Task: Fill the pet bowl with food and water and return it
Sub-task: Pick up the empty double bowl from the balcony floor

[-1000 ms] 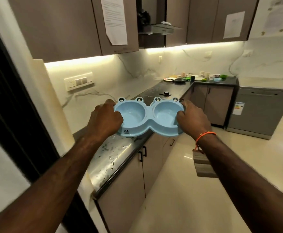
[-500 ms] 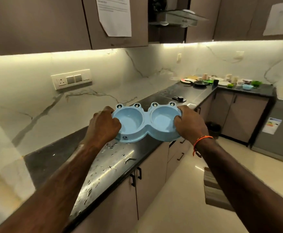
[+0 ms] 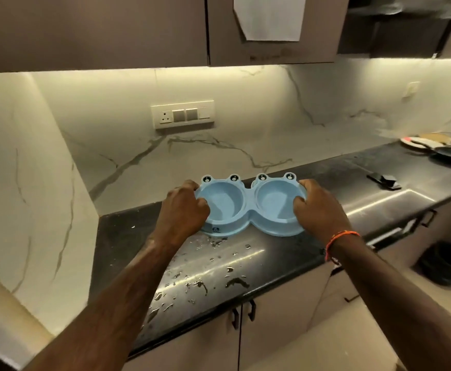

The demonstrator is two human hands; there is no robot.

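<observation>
A light blue double pet bowl (image 3: 248, 207) with frog-eye knobs on its far rim sits low over or on the black countertop (image 3: 259, 263); I cannot tell whether it touches. Both wells look empty. My left hand (image 3: 183, 207) grips the bowl's left end, fingers curled over the rim. Gripping the right end the same way is my right hand (image 3: 316, 207), an orange thread band on its wrist.
Water drops lie on the counter in front of the bowl. A wall socket panel (image 3: 182, 114) is on the marble backsplash. A small dark object (image 3: 383, 180) lies to the right, with plates and a pan (image 3: 449, 153) at the far right. Cabinets hang overhead.
I have turned to face the counter and wall. Both hands carried the bowl forward and down, from above the counter edge to low over the counter's middle.
</observation>
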